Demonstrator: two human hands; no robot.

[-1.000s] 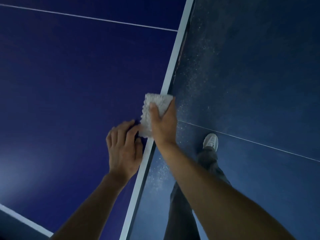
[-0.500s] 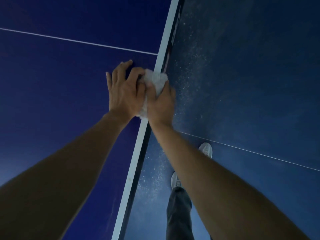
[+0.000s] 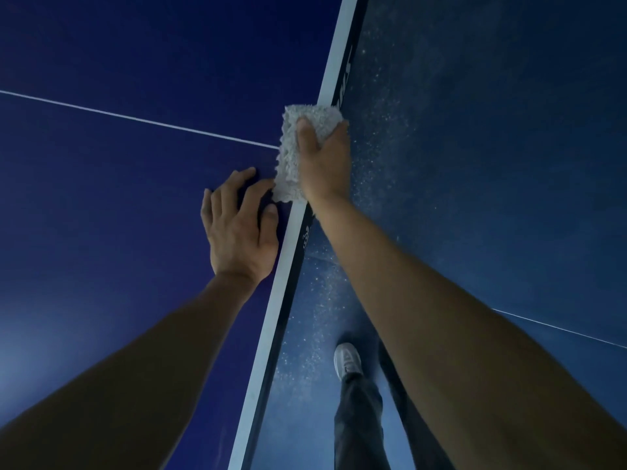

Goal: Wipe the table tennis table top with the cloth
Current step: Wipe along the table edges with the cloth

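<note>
Tabletop (image 3: 118, 239) — left hand (image 3: 239, 228) has drawn back from the cloth (image 3: 291, 154).

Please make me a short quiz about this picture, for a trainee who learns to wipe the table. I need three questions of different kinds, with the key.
1. True or false: the right hand holds the cloth at the side edge of the table.
2. Where is the left hand? A) on the table top, fingers spread; B) on top of the cloth; C) under the table.
3. Fill in: on the floor beside the table a white ____ shows.
Key: 1 true; 2 A; 3 shoe.
</note>
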